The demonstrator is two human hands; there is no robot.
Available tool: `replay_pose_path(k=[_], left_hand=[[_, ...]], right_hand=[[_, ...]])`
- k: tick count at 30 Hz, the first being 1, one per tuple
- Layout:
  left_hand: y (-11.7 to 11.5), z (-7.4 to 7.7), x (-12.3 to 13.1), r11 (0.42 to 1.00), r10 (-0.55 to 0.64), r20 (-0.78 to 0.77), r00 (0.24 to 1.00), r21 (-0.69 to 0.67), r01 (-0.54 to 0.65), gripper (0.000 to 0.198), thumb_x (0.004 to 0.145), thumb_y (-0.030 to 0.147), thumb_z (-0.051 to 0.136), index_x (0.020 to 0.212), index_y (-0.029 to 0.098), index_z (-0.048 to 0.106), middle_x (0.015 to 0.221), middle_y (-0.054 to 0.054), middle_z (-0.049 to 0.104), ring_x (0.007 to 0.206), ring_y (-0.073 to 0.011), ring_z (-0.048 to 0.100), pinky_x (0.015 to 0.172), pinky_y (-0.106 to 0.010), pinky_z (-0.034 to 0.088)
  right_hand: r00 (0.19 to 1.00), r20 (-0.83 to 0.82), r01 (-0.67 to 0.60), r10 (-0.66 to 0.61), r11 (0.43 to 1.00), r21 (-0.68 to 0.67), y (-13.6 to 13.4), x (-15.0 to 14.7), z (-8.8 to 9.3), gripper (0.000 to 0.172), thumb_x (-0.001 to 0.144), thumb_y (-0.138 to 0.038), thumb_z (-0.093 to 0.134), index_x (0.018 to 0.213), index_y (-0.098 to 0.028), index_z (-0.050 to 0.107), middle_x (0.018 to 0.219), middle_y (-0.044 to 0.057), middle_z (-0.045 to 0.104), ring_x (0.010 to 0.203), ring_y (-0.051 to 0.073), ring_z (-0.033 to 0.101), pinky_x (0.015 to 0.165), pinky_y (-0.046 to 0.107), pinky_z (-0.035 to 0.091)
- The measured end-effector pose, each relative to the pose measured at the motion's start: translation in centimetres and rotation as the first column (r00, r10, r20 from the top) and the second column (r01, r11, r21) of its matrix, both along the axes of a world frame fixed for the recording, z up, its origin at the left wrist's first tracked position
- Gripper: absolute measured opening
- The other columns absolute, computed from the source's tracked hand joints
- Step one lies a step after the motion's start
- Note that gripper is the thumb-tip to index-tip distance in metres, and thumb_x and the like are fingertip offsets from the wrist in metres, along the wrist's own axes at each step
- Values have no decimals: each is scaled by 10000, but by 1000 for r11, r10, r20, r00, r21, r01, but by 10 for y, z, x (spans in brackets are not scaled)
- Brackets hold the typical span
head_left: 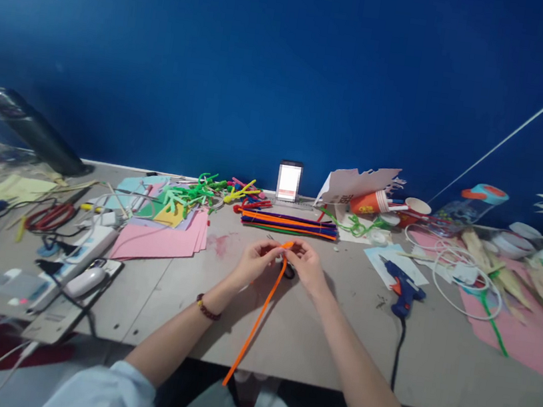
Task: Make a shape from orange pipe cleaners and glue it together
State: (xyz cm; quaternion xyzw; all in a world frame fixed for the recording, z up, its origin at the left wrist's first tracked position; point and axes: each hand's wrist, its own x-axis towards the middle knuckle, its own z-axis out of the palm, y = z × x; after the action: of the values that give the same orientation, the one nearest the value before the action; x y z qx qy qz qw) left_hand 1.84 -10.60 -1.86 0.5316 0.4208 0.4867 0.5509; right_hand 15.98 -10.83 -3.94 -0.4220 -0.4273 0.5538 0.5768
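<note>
Both hands meet above the middle of the table, pinching one end of an orange pipe cleaner (259,320). My left hand (257,259) has its thumb and fingers closed on it from the left. From the right, my right hand (307,267) grips the same end, where the stem looks bent over. The long free part slants down toward the table's front edge. Just beneath the hands a dark looped object, perhaps scissors handles (289,272), is partly hidden. Beyond them lies a bundle of purple, orange and green pipe cleaners (289,223).
Behind the bundle a phone (289,182) stands upright. Pink paper (157,245) and a heap of green bent pipe cleaners (192,194) lie left, near a power strip (73,266). On the right are a blue glue gun (403,289) with its cord, paper cups (371,203) and a white cable (442,281).
</note>
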Motion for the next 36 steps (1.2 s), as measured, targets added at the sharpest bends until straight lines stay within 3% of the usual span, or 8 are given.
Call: replay_pose_path(k=[6,8,11,13,15,20,30,36], left_hand=[[0,-5,-6,930,111,-213,971,368,-26,225,828,358,594,827,145,665,748,-42,652,610,-108,572,565,-227,467],[0,-4,-11,788,277,-265,924,612,-61,153,865,278,553,845,157,645,771,-46,652,667,-118,585,610,-237,475],[2,0,-20,471,524,-138,841,869,-151,65,870,174,537,860,168,601,781,-43,648,741,-127,602,664,-249,484],[5,4,-27,285,629,16,777,926,-250,45,880,164,519,875,172,563,799,-42,639,784,-133,615,687,-265,496],[7,9,-35,202,682,129,720,913,-355,60,915,198,464,898,174,516,862,-55,620,841,-144,625,703,-296,515],[7,18,-44,135,706,159,690,927,-351,75,924,221,446,986,188,470,1007,-83,587,931,-160,629,746,-349,557],[13,-26,-13,339,561,-261,786,938,71,114,893,139,492,938,170,592,988,-92,657,891,-137,658,744,-252,567],[15,-31,-17,275,599,-295,745,949,155,148,885,125,493,949,170,618,971,-88,670,833,-129,656,676,-223,539]], right_hand=[[997,-71,28,-27,1000,7,-5,1,9,265,624,-381,769,776,-218,626,732,-22,631,659,116,563,658,263,467],[991,-135,-25,21,999,-25,-6,2,11,263,630,-396,766,773,-212,644,708,-20,631,623,104,554,635,255,461],[978,-191,-98,88,994,-42,-9,3,15,266,636,-408,766,770,-199,671,699,-5,639,620,111,573,616,258,461],[969,-217,-129,119,991,-31,-10,3,17,264,644,-406,764,779,-196,678,698,0,639,621,120,591,616,269,471],[959,-242,-158,149,987,-20,-12,3,18,265,652,-411,761,783,-196,679,691,0,637,618,130,607,622,285,483],[942,-263,-216,210,976,6,-12,3,17,264,679,-425,742,793,-195,681,688,7,646,655,159,644,651,310,502],[924,-345,-190,161,981,-50,-7,3,10,251,672,-415,759,768,-202,667,701,-11,658,617,114,605,594,252,487],[922,-367,-207,122,957,-203,-4,5,8,240,615,-344,803,711,-184,652,647,-5,672,589,111,600,559,224,490]])
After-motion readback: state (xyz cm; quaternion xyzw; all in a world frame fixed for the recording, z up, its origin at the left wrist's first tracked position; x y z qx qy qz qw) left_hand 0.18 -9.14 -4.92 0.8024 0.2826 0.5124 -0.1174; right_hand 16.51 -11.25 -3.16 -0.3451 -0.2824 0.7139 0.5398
